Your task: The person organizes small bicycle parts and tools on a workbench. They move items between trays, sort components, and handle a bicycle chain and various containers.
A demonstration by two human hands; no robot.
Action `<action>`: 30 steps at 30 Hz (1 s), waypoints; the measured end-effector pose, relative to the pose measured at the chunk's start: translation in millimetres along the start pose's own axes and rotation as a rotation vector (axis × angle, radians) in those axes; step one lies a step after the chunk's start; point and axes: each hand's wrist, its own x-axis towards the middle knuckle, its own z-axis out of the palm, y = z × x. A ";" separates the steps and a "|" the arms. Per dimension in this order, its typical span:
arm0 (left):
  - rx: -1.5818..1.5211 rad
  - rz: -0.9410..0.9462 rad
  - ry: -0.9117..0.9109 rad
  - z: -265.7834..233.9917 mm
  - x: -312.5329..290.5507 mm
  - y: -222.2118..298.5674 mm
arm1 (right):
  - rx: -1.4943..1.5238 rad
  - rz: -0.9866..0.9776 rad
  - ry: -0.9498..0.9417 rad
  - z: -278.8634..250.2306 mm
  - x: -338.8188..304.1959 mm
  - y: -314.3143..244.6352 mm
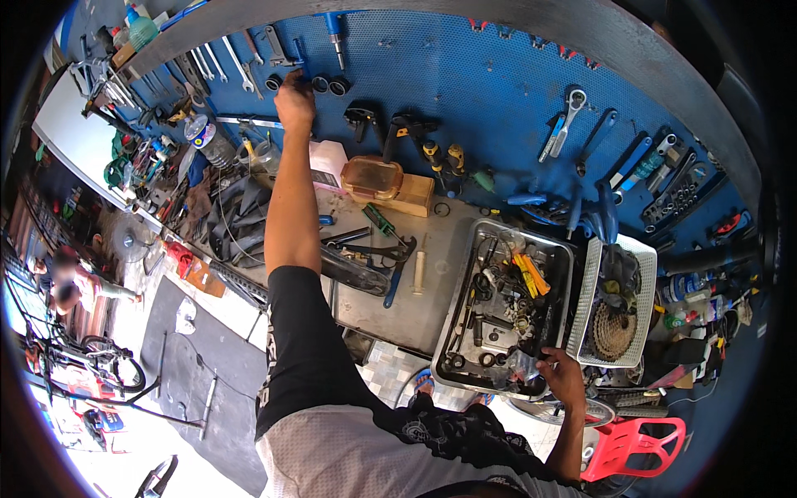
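Observation:
My left hand [295,103] reaches up to the blue pegboard [465,75] at the back. Its fingers are closed at a spot below a small blue tool [300,51] and beside black ring-shaped tools [330,85]; what they grip is hidden. At the near right edge of a metal tray [444,332], my right hand [564,378] is closed with its fingertips on a small clear plastic bag [523,365]. Loose small parts, black rings and a yellow-orange packet [531,275] lie in the tray.
Right of the tray stands a white basket [588,299] holding a bicycle cassette [615,329]. On the bench lie a hammer [398,264], a brown-lidded container [372,178] and a wooden block [413,196]. Wrenches [237,66] hang left; a red chair [635,448] stands lower right.

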 end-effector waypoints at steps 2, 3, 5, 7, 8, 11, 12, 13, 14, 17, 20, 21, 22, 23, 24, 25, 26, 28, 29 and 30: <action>-0.038 -0.011 -0.020 0.5 1.6 -1.1 | -0.003 0.000 0.000 0.5 -4.0 4.5; -0.042 0.013 -0.003 0.6 2.2 -1.2 | -0.009 0.001 0.000 -0.7 -4.8 3.2; -0.048 0.061 0.029 3.8 4.6 0.3 | -0.018 -0.025 0.020 -0.9 -5.0 4.9; -0.010 0.097 0.075 10.3 7.0 -1.4 | -0.024 -0.081 0.062 1.4 -4.0 13.4; 0.010 0.115 0.098 12.2 7.1 -3.1 | -0.026 -0.067 0.075 4.4 -5.5 17.2; 0.034 0.149 0.149 12.0 5.8 -8.4 | -0.005 0.039 0.018 -4.6 -5.4 -4.5; -0.010 0.115 0.125 12.2 2.2 -6.3 | -0.026 0.015 0.041 -3.1 -6.0 -3.0; -0.044 0.055 0.104 14.9 1.0 -2.4 | -0.027 0.029 0.042 -4.0 -9.1 -2.1; -0.078 -0.006 0.083 16.6 0.8 1.0 | -0.028 0.044 0.043 -5.4 -11.4 -1.5; -0.165 -0.040 0.079 11.8 14.9 -13.8 | -0.015 0.027 0.039 -5.3 -12.6 3.7; -0.049 0.127 0.148 8.6 19.4 -26.0 | -0.016 0.020 0.025 -5.7 -9.5 3.3; -0.065 0.110 0.147 9.4 16.8 -23.9 | -0.017 0.014 0.026 -6.3 -9.6 1.9; -0.079 0.093 0.149 9.4 14.7 -21.4 | -0.017 0.006 0.026 -6.8 -9.3 0.7; -0.179 0.007 0.123 8.2 12.8 -18.7 | -0.017 -0.003 0.024 -7.1 -8.5 0.0; -0.291 -0.087 0.079 12.9 0.8 -3.7 | -0.010 0.021 0.028 -7.9 -12.4 -0.3; -0.388 -0.178 0.052 7.9 -4.8 -0.4 | -0.006 0.033 0.026 -7.7 -12.8 1.0; -0.366 -0.139 0.090 3.7 -11.2 3.3 | -0.002 0.045 0.023 -7.2 -13.2 3.3; -0.311 -0.055 0.178 -6.7 -21.2 -2.4 | 0.010 0.056 0.003 -8.9 -11.4 1.6; -0.223 -0.006 0.171 -7.6 -34.6 -5.5 | 0.023 0.042 0.018 -7.6 -13.6 4.3; -0.134 0.045 0.168 -6.3 -54.2 -6.4 | 0.036 0.023 0.032 -5.7 -12.4 8.1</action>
